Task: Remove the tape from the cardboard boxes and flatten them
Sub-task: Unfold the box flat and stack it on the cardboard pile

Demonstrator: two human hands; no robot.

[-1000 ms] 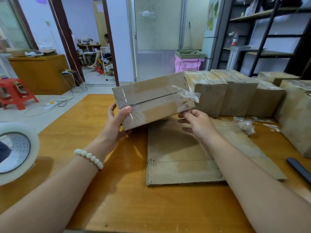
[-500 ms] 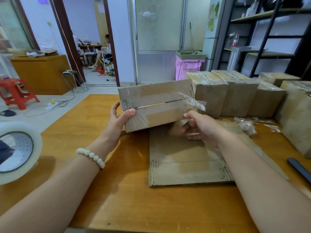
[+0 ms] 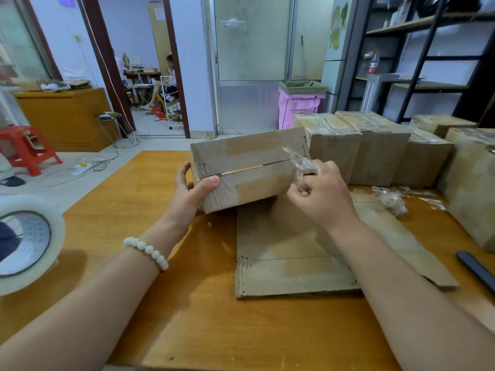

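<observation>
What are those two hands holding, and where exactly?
The left hand grips the cardboard box by its left end; the right hand pinches the loose, crumpled end of its clear tape.

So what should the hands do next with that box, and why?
Probably the right hand should pull the loose tape leftward off the box: it pinches the peeled end, the left hand grips the box, and glossy tape shows near the left thumb.
</observation>
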